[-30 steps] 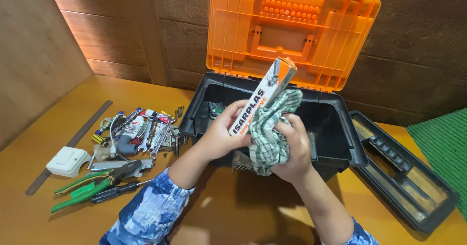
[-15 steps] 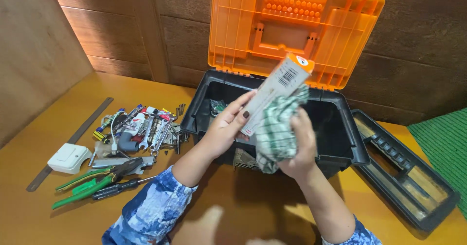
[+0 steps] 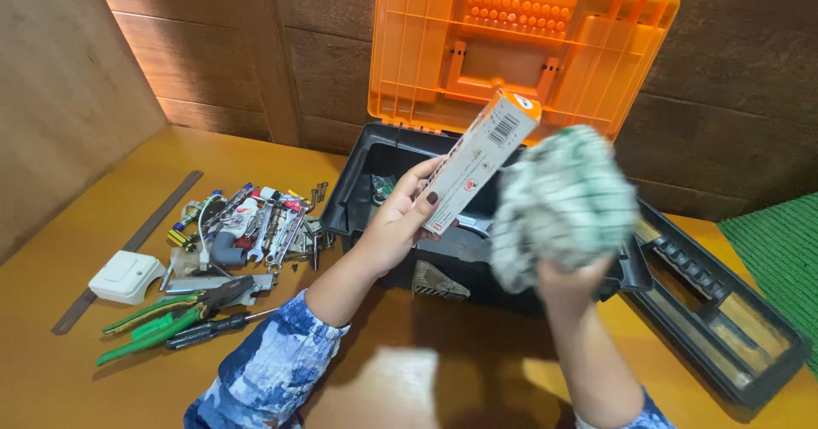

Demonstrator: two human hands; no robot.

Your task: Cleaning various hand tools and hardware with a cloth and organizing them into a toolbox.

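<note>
My left hand holds a long, narrow white and orange cardboard box tilted up over the open toolbox. My right hand is raised to the right of it, gripping a bunched green and white checked cloth that is blurred by motion. The cloth is clear of the box. The toolbox has a black body and an orange lid standing open against the wall.
A pile of wrenches, bits and small tools lies left of the toolbox, with green-handled pliers, a white switch box and a metal ruler. A black tray insert sits on the right, beside a green mat.
My right hand pulled the cloth off the cardboard box and moved it right and upward. My left hand kept the box, turned so its barcode side shows.
</note>
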